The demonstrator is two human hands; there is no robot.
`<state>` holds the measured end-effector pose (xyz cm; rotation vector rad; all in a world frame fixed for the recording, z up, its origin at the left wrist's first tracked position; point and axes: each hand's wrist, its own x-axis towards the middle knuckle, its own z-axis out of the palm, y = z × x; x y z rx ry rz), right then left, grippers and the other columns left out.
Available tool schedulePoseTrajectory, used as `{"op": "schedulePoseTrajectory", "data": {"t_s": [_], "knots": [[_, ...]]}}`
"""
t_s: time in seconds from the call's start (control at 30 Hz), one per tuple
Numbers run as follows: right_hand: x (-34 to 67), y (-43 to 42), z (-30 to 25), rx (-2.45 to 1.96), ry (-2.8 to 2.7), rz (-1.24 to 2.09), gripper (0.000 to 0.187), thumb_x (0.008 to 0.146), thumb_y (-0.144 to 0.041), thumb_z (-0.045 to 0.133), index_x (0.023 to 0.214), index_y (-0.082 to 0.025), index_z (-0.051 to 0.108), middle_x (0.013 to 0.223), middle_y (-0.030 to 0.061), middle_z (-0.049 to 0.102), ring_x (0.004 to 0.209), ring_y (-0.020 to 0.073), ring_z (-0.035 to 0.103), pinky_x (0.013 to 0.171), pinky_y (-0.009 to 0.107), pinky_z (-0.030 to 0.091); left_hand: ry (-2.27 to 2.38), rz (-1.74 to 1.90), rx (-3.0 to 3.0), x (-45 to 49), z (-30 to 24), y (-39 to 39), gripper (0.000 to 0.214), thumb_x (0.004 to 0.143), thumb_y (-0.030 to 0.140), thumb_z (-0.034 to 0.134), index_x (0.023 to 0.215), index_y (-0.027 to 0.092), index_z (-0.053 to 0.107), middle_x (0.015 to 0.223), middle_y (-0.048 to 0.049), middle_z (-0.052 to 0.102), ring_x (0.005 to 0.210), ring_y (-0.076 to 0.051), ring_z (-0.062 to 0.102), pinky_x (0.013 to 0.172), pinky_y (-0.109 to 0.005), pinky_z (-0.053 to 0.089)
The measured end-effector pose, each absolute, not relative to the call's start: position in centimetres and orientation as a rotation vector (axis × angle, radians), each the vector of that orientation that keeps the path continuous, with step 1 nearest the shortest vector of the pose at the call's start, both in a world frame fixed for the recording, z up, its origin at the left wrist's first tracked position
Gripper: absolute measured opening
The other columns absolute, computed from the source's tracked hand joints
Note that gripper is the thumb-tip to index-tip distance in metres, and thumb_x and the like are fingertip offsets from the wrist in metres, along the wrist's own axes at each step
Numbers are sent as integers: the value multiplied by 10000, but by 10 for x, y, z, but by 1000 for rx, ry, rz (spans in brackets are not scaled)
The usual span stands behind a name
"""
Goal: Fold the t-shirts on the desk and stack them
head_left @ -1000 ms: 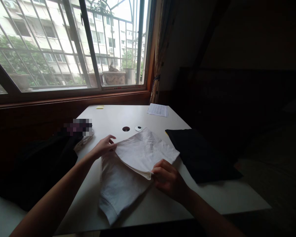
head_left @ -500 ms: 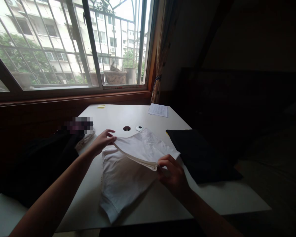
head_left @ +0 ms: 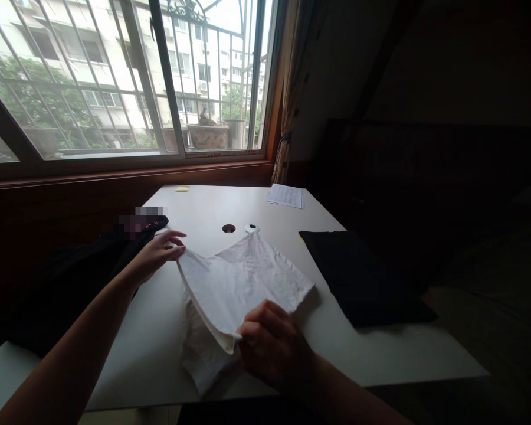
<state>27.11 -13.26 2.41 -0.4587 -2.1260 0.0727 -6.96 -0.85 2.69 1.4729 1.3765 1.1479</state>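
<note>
A white T-shirt (head_left: 248, 271), partly folded over itself, lies on the white table (head_left: 194, 206) in front of me. My left hand (head_left: 161, 251) pinches its raised edge at the far left corner. Nearer to me, my right hand (head_left: 272, 339) is closed on the same edge at the opposite corner. Between the hands the doubled edge hangs lifted above a lower layer of the shirt, whose sleeve-like end (head_left: 203, 378) points toward the table's front. The right fingertips are partly hidden by the hand itself.
Dark folded clothing (head_left: 363, 277) lies on the table's right side. A heap of dark clothes (head_left: 84, 277) rests at the left edge. Papers (head_left: 285, 195), a yellow note (head_left: 182, 189), a round cable hole (head_left: 229, 228) and its white cover (head_left: 252, 228) are toward the back, below a barred window (head_left: 212, 77).
Both hands have moved left and toward me, the right one more so, drawing the folded upper part of the T-shirt over more of its lower layer.
</note>
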Motion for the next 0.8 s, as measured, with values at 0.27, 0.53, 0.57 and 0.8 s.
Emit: {"op": "schedulePoseTrajectory", "data": {"t_s": [0.27,0.53,0.57,0.8], "knots": [[254,-144,-32,-384,-2528,18,102,937,-252,568,846,-205,567,779,33,603,721,179,518,672,331,466,1514,841,1568,-106,-26,-26,573,702,497,821,1159,183,676,1002,-61,673,738,-188,659,648,-320,553],[253,-152,-35,-403,-2566,38,108,926,-242,604,829,-199,585,772,21,606,714,172,513,690,319,462,1480,948,1631,-101,-13,-30,559,729,499,796,1181,189,690,1012,-64,659,770,-194,650,691,-330,556],[253,-152,-34,-403,-2535,59,92,929,-234,596,846,-196,590,779,25,611,721,173,520,700,319,466,1459,982,1617,-101,-10,-32,558,738,498,795,1192,191,688,1027,-67,658,797,-199,654,712,-331,556],[247,-153,-23,-403,-2380,121,79,943,-257,572,914,-190,604,821,41,635,745,180,550,718,334,478,1421,1219,1507,-103,-8,-39,550,750,489,809,1207,212,684,1138,-94,671,966,-245,659,818,-342,545]]}}
